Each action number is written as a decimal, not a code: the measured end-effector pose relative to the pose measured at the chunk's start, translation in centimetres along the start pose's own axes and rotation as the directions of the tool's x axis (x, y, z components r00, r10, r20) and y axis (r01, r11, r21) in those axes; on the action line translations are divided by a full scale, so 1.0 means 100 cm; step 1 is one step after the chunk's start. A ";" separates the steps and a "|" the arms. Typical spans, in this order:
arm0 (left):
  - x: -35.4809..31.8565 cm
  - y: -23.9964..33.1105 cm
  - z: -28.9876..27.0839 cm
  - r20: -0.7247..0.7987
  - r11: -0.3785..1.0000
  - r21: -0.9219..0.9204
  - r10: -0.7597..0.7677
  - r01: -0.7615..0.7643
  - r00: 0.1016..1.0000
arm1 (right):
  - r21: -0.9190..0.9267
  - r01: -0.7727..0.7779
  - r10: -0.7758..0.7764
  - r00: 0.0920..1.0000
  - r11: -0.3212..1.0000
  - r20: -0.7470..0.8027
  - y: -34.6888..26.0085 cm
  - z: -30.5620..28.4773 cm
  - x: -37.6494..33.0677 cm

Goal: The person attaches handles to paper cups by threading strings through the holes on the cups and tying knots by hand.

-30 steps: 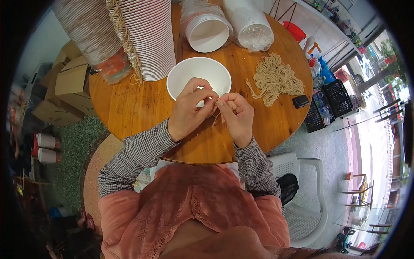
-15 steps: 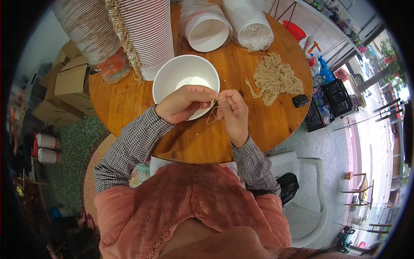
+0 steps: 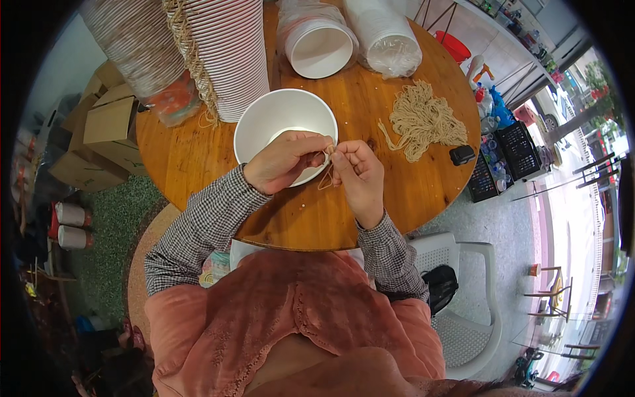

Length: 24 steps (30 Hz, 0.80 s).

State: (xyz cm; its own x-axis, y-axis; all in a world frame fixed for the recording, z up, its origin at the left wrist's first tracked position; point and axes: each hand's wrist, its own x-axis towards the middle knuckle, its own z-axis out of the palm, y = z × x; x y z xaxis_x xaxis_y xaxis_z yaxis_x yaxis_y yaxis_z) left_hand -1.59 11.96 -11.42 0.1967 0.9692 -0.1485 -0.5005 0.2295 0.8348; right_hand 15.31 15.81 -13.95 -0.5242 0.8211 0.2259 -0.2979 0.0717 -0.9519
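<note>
A thin tan string (image 3: 325, 180) runs between my two hands, its loose loop hanging beside the rim of a white paper bucket (image 3: 264, 116). My left hand (image 3: 281, 161) is over the bucket's near side, thumb and forefinger pinching the string. Fingertips nearly touching the left ones, my right hand (image 3: 360, 178) pinches the same string just right of the rim. Whether a knot lies between the fingertips is too small to tell. To the right, a pile of loose tan strings (image 3: 426, 122) lies on the round wooden table (image 3: 397, 178).
A tall stack of white buckets (image 3: 231, 59) with tan strings down its side stands at the back left. Plastic-wrapped white buckets (image 3: 322, 51) lie at the back. A small black case (image 3: 462, 155) sits near the right edge. A white plastic chair (image 3: 473, 337) stands at right.
Both hands stay pinched on the string, with small finger shifts. The white bucket appears slightly lower in the picture.
</note>
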 end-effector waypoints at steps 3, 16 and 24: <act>-0.001 -0.001 0.000 0.008 1.000 0.002 0.018 -0.018 1.000 | -0.026 0.029 -0.029 1.000 0.999 -0.009 -0.002 0.001 -0.001; -0.003 -0.001 0.005 0.077 0.987 0.091 0.122 -0.129 0.989 | 0.008 0.034 -0.034 0.999 0.999 0.014 -0.005 0.000 -0.005; -0.004 -0.004 0.004 0.046 0.961 0.218 0.163 -0.169 0.986 | 0.043 0.064 -0.061 0.997 0.997 -0.056 -0.011 -0.007 -0.004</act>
State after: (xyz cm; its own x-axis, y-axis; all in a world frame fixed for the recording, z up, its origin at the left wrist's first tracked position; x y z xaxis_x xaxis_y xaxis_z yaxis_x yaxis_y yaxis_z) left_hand -1.08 11.46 -11.49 0.1509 0.9885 0.0138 -0.3302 0.0372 0.9432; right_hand 16.41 15.83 -13.09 -0.4597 0.8454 0.2720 -0.3651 0.0993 -0.9257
